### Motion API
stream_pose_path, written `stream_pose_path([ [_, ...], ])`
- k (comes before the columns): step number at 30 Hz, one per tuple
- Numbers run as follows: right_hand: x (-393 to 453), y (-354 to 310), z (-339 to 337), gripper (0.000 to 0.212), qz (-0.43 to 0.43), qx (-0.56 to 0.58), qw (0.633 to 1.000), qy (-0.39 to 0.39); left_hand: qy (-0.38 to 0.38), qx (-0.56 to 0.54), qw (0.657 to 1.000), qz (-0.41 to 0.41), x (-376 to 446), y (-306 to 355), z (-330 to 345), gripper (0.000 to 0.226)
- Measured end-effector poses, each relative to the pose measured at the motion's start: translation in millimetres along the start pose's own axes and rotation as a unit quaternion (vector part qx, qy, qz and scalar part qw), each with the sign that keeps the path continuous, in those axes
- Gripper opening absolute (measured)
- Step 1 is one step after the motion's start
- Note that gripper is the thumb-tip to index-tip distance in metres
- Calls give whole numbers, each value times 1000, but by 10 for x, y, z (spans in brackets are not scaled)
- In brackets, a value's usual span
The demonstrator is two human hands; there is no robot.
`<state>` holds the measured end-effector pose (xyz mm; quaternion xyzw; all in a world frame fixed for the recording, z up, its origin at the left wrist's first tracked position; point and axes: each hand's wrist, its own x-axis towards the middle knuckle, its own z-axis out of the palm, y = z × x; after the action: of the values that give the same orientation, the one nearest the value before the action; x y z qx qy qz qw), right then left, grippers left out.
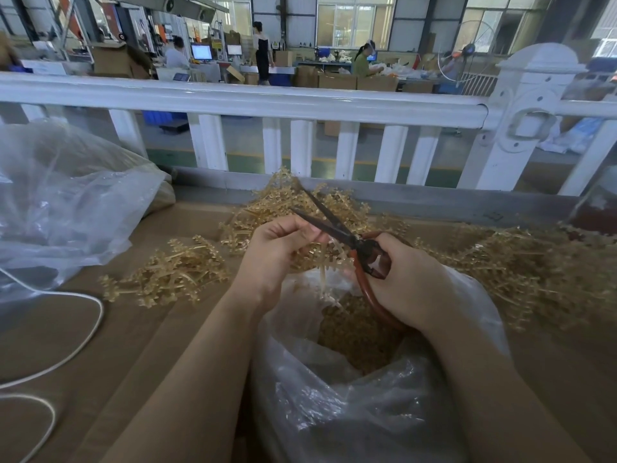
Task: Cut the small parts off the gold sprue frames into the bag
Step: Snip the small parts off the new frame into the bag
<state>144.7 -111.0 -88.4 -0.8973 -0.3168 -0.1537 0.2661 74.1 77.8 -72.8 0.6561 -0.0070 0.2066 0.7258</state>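
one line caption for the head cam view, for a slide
Left hand holds a gold sprue frame over the open bag while the right hand works open scissors.

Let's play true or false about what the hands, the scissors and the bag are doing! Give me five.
1. The right hand holds the scissors. True.
2. The scissors' blades are closed tight. False: they are spread open in a V.
3. The left hand pinches a gold sprue frame over the open bag. True.
4. The bag in front of the person is empty. False: small gold parts lie inside it.
5. A white cable lies on the brown surface to the left. True.
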Motion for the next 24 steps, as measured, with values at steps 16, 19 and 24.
stream_pose_path([
  [16,40,55,19,38,-3,-11,1000,11,-17,10,1000,19,-8,-10,10,10],
  [19,36,53,13,39,-1,-14,1000,8,-4,33,997,63,-15,2,12,11],
  [24,35,45,-4,48,4,-14,1000,-6,23,83,993,81,-30,-12,2,21],
])
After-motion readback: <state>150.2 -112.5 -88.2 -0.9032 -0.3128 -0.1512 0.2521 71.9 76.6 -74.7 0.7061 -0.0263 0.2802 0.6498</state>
